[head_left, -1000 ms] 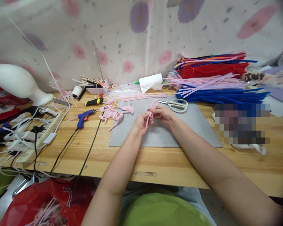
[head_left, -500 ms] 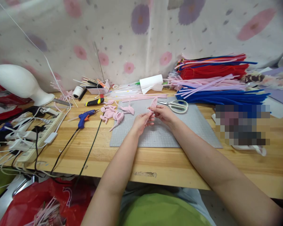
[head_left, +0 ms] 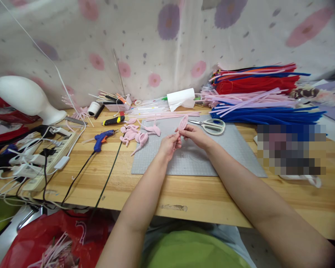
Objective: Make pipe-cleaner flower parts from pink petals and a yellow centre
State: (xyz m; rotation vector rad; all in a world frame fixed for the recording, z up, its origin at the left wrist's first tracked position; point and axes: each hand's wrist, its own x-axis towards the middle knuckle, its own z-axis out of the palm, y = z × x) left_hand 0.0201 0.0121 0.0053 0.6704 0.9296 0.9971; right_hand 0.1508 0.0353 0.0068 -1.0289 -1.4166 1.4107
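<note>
pink loop [head_left: 182, 123] between left hand [head_left: 169, 144], right hand [head_left: 195, 134]

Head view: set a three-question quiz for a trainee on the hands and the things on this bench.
1. True or false: the left hand and the right hand both hold the pink pipe cleaner.
2. The scissors lie: A on the grey mat; B in a drawer; C on the floor.
3. Fill in: the glue gun is coloured ___.
Key: 1 true; 2 A; 3 blue.
</note>
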